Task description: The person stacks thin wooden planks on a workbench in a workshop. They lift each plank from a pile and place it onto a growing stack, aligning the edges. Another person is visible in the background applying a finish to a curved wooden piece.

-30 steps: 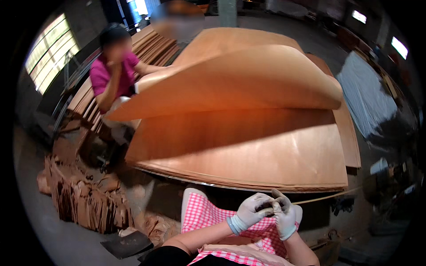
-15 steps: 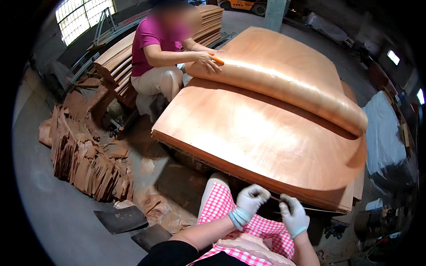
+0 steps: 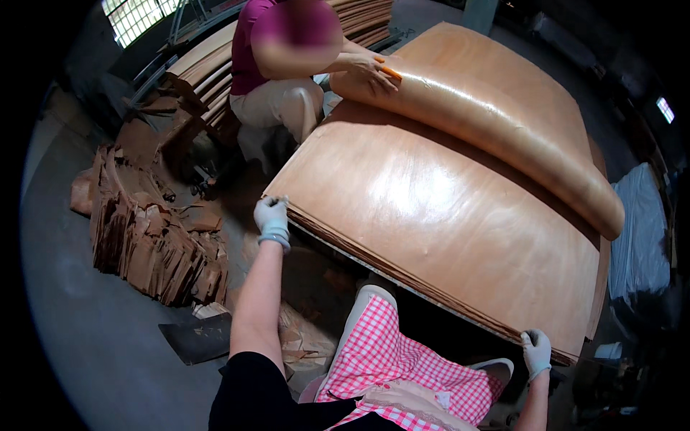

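Orange-brown glossy veneer sheet [image 3: 438, 208], topmost on a thin-layered stack; gloved left hand [image 3: 272, 215] and right hand [image 3: 536, 350] each pinch its near edge.

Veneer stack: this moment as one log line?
left hand: grips veneer sheet corner | right hand: grips near corner | co-worker's hand: on rolled fold

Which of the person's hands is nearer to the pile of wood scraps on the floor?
Left. The left hand grips the veneer stack's corner beside the scrap pile; the right hand is at the opposite corner.
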A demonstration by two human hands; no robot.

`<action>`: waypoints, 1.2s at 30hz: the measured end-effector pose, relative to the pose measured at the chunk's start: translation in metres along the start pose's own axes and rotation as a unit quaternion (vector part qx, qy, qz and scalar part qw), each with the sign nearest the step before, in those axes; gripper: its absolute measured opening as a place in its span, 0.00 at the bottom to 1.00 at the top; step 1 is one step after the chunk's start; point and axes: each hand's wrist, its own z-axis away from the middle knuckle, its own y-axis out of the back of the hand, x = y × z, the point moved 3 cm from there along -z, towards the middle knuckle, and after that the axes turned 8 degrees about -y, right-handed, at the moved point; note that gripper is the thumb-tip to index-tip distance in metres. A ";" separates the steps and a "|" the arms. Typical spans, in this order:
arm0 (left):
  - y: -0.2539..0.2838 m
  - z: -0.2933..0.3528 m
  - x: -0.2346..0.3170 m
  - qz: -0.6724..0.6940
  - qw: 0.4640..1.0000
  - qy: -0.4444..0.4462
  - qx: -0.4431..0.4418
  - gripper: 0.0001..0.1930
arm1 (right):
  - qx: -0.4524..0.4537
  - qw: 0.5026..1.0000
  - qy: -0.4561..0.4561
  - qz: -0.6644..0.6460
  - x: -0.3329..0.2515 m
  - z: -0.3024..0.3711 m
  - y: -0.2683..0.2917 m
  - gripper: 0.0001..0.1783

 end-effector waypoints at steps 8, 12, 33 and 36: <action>-0.001 -0.037 0.007 -0.234 0.961 -0.037 -0.139 0.14 | -0.099 0.993 -0.054 0.032 -0.046 -0.018 -0.025 0.14; -0.008 -0.043 -0.027 -0.132 0.978 -0.037 -0.159 0.16 | -0.120 0.985 -0.057 0.107 -0.004 -0.041 -0.020 0.17; -0.161 0.477 0.250 -0.158 0.693 -0.486 -0.508 0.46 | -0.149 0.966 -0.168 0.126 0.028 -0.066 -0.027 0.24; -0.168 0.487 0.242 -0.168 0.685 -0.467 -0.533 0.48 | -0.161 0.977 -0.132 0.048 0.049 -0.057 -0.016 0.20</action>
